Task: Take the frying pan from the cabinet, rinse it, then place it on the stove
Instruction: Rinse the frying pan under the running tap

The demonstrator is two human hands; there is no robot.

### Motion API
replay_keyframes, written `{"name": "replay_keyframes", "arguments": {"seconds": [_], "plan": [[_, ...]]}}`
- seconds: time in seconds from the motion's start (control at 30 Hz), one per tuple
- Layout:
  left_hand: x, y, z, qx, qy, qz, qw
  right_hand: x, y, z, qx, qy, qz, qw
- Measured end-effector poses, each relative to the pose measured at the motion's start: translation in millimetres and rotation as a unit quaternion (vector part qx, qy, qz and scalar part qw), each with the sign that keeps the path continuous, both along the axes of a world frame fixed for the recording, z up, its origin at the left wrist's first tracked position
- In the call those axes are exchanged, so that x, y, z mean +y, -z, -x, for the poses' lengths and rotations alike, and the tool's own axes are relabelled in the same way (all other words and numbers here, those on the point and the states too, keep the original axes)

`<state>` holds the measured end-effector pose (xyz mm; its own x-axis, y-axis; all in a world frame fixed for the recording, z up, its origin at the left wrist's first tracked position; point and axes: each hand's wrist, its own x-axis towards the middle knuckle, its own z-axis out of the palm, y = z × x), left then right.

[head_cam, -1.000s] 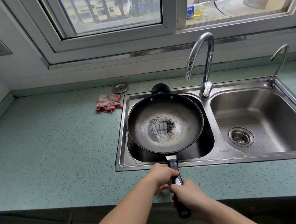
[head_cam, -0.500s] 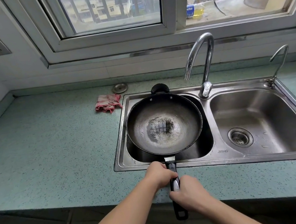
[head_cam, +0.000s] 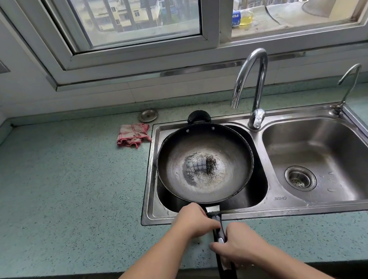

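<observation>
A dark round frying pan (head_cam: 205, 162) with a worn, speckled middle is held level over the left basin of the steel double sink (head_cam: 283, 205). Its long black handle points toward me across the sink's front rim. My left hand (head_cam: 196, 220) grips the handle close to the pan. My right hand (head_cam: 238, 244) grips it lower down, over the counter edge. The tall curved faucet (head_cam: 252, 86) stands behind the divider, its spout to the right of the pan's far rim. No water is running.
A pink checked cloth (head_cam: 132, 135) and a small metal drain cover (head_cam: 148, 115) lie on the green speckled counter (head_cam: 55, 194) left of the sink. A smaller tap (head_cam: 347, 86) stands at the right basin's back corner. The window sill runs above the sink.
The pan and both hands have stayed nearly in place; the pan has shifted very slightly, still over the left basin.
</observation>
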<state>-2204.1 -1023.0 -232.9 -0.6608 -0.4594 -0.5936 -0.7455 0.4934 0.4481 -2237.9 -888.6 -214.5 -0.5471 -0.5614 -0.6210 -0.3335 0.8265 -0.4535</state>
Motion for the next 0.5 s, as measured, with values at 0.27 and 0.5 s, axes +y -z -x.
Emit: {"name": "replay_keyframes", "arguments": {"seconds": [0.27, 0.5], "plan": [[-3, 4, 4, -0.026, 0.044, -0.034, 0.998, -9, 7, -4, 0.004, 0.049, -0.019, 0.999], [12, 8, 9, -0.004, 0.014, -0.051, 0.999, -2, 29, -23, -0.033, 0.249, 0.097, 0.963]]}}
